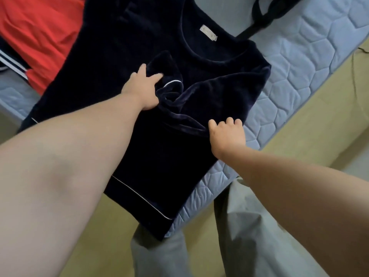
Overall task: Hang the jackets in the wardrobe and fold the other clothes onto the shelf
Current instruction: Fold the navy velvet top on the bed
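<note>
A dark navy velvet top with white piping lies spread across the pale blue mattress, its neckline and label facing up. One sleeve is folded in over the chest and bunched. My left hand grips that bunched sleeve near its white-piped cuff. My right hand has its fingers curled into the fabric at the top's right edge, where the sleeve fold begins. The hem of the top hangs over the mattress's near edge.
A red garment lies at the upper left, with a dark piece with white stripes beside it. A black strap or garment lies at the top right. My grey trouser legs stand on the yellowish floor beside the mattress.
</note>
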`<state>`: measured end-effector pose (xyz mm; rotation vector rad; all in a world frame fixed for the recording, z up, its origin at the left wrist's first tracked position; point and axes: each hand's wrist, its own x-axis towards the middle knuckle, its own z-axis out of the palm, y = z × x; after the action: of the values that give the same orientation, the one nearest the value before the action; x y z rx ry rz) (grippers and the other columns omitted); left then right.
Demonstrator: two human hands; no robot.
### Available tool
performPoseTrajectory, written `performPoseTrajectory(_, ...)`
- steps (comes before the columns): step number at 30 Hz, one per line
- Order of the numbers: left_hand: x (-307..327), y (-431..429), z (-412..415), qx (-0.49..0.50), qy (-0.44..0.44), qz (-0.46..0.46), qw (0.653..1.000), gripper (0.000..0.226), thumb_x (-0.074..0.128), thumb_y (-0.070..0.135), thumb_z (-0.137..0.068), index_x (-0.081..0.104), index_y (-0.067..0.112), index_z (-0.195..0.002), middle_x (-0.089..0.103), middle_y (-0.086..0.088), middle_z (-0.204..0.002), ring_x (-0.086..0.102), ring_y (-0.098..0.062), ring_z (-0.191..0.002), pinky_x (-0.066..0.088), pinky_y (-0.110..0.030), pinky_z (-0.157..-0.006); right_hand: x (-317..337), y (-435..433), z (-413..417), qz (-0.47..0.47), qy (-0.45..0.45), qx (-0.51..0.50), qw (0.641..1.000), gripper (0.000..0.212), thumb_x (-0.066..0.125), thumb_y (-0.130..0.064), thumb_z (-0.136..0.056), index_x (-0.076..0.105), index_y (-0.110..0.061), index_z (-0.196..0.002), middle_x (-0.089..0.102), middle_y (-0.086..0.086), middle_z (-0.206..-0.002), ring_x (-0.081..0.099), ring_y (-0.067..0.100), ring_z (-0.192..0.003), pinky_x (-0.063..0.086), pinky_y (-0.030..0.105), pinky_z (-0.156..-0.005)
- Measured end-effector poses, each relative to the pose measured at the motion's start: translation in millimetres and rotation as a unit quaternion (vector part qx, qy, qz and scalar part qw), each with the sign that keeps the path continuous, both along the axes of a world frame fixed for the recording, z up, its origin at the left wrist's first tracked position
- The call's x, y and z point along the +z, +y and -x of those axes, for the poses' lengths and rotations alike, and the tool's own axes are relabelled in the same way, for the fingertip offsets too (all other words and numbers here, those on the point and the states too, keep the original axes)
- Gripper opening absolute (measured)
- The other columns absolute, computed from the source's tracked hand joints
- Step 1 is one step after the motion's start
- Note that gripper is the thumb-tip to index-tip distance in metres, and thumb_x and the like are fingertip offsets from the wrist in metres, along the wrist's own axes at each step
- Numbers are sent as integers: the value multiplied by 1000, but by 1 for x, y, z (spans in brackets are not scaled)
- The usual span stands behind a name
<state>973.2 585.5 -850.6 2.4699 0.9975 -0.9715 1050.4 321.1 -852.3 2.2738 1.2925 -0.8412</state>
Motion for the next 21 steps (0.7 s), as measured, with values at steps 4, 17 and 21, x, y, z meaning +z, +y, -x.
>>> performPoseTrajectory(4,6,0,34,138,-54,-63,987,60,59,21,-87,42,28,-144,43,-12,-135,54,-36,-113,44,-42,-80,-3,13,0,22,38,-69,997,39,60,-10,-79,32,-18,-103,50,4,-75,45,26,-72,34,40,-64)
performPoseTrajectory(17,8,-16,142,348,-34,-228,909,66,60,25,-93,33,16,-152,39,-15,-137,53,-34,-116,48,-46,-84,-2,41,21,-4,41,-130,991,65,56,-8,-81,24,-17,-137,43,9,-77,45,28,-69,36,42,-60)
performPoseTrajectory(21,6,-27,145,317,11,-241,917,83,64,23,-85,22,18,-156,30,-13,-147,45,-34,-122,38,-47,-101,-1,37,17,-31,57,-154,986,55,55,-10,-83,30,-17,-131,46,8,-90,47,30,-78,38,44,-68)
